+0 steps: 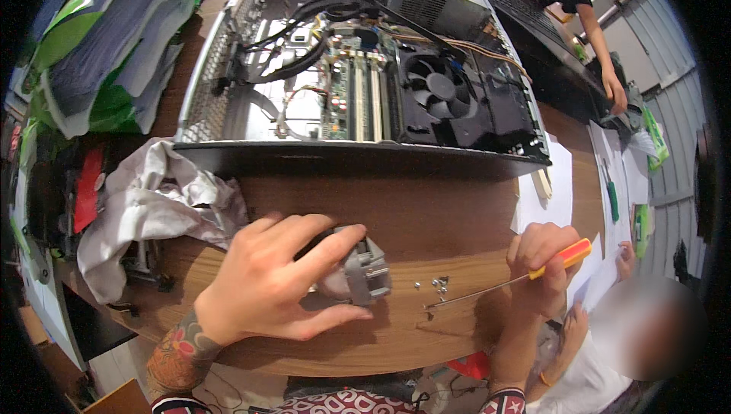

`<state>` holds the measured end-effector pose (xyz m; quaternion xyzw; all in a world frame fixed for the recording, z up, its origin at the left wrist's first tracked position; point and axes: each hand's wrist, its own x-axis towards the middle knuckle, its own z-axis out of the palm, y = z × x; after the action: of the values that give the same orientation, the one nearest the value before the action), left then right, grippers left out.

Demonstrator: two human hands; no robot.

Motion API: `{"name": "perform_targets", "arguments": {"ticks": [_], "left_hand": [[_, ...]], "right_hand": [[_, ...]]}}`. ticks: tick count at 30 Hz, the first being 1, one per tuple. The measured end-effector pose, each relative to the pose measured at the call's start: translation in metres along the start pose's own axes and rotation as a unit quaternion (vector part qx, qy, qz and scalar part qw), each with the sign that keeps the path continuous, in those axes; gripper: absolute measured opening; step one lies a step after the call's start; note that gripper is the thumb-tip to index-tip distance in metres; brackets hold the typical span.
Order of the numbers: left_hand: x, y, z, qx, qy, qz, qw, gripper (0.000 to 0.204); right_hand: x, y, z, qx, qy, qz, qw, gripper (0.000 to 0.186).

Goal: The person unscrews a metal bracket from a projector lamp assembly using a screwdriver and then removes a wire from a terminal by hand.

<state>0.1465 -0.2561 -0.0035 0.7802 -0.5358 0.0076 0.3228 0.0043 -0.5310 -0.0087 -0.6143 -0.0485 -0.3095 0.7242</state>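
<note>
My left hand [278, 273] curls over a small grey, boxy part with a slotted end [369, 271], gripping it against the wooden table; my fingers hide most of it, so its kind is unclear. In my right hand [542, 262] is a screwdriver [487, 289] with a yellow and red handle and a long thin shaft. Its tip points left and down, close to the tabletop. Several small silver screws [439, 284] lie loose just beyond the tip, between my two hands.
An opened computer case [365, 151] with fan and cables spans the table's far side. A crumpled whitish cloth [164, 212] lies left. Papers [560, 178] and a green-handled screwdriver [611, 193] lie right. Two other people are at the right, one far, one near.
</note>
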Motion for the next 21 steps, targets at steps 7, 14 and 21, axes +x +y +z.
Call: {"name": "perform_targets", "arguments": {"ticks": [7, 14, 21], "left_hand": [[-0.0018, -0.0007, 0.0037, -0.010, 0.006, 0.003, 1.000, 0.073], [-0.0020, -0.0019, 0.0009, -0.016, 0.001, -0.006, 1.000, 0.074], [-0.0026, -0.0031, 0.0053, -0.001, 0.015, 0.014, 1.000, 0.072]], "right_hand": [[-0.0006, 0.0057, 0.0064, 0.041, -0.032, -0.005, 0.999, 0.030], [-0.0008, 0.0034, 0.0080, 0.020, -0.018, -0.013, 1.000, 0.033], [-0.0017, 0.0078, 0.0041, 0.021, -0.033, -0.024, 0.999, 0.032]]}}
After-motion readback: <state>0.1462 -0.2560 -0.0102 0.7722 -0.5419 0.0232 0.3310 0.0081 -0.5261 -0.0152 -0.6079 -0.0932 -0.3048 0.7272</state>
